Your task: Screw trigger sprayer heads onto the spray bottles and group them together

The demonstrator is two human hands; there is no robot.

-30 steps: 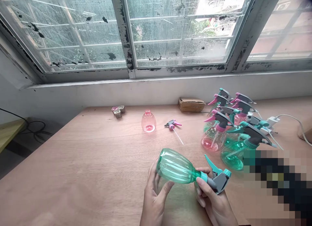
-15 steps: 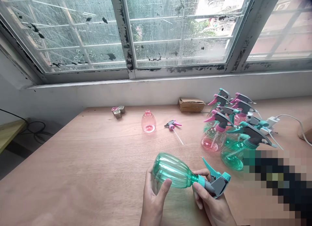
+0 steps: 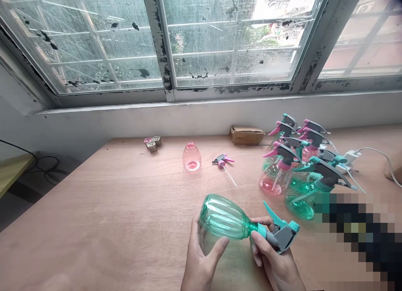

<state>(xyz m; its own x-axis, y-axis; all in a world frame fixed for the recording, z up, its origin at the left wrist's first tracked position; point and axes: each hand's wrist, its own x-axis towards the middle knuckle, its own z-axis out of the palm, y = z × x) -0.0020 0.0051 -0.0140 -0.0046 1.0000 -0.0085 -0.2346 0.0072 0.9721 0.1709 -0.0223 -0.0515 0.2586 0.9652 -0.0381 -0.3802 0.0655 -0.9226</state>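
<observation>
A green see-through spray bottle lies tilted in the air above the table, its base to the left and its teal-and-grey spray head to the right. My left hand cups the bottle's body near the base, thumb in front and fingers partly hidden behind. With thumb and fingers, my right hand grips the teal collar at the neck. Beyond them on the table stand an open pink bottle and a loose pink-and-grey spray head with its thin tube lying towards me.
Several assembled pink and green spray bottles crowd the right side. A brown cardboard box sits by the wall, with small square blocks at the back left. A white plug with cable lies at right. A blurred dark patch covers the lower right.
Both hands and the green bottle have shifted slightly right. My left thumb has moved right, to the bottle's lower edge. Everything else on the table stays put.
</observation>
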